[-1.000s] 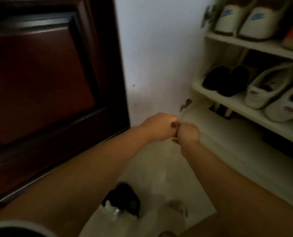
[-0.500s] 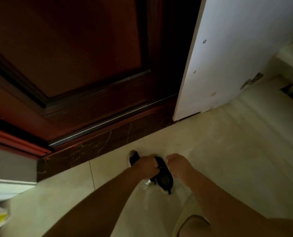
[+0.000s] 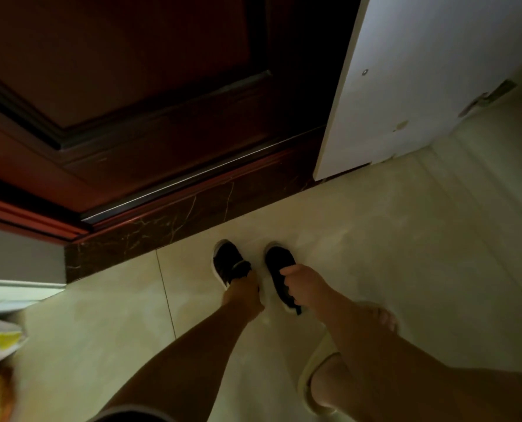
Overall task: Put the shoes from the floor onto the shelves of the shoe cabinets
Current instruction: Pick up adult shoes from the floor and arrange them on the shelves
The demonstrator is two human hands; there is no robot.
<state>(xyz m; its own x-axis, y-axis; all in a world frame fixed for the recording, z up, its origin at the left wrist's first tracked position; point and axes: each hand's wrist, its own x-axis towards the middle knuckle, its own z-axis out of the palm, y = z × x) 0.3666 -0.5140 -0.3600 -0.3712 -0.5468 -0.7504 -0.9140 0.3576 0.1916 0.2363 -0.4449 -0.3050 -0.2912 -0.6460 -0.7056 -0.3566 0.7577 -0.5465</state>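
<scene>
Item: I see two small black white-soled fabric shoes on the beige tiled floor (image 3: 375,239); left hand (image 3: 244,292) grips left black shoe (image 3: 229,263) | right hand (image 3: 306,286) clasps right black shoe (image 3: 279,269) | beside dark red wooden door (image 3: 131,86)

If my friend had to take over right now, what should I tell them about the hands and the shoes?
Left hand: closed on the heel end of the left black shoe.
Right hand: closed on the right black shoe.
Both shoes are down by the floor, near the dark door sill; lifted or not, can't tell.
Done: both gripped.
Left: carry them to the cabinet shelves, out of view beyond the white cabinet door.
</scene>
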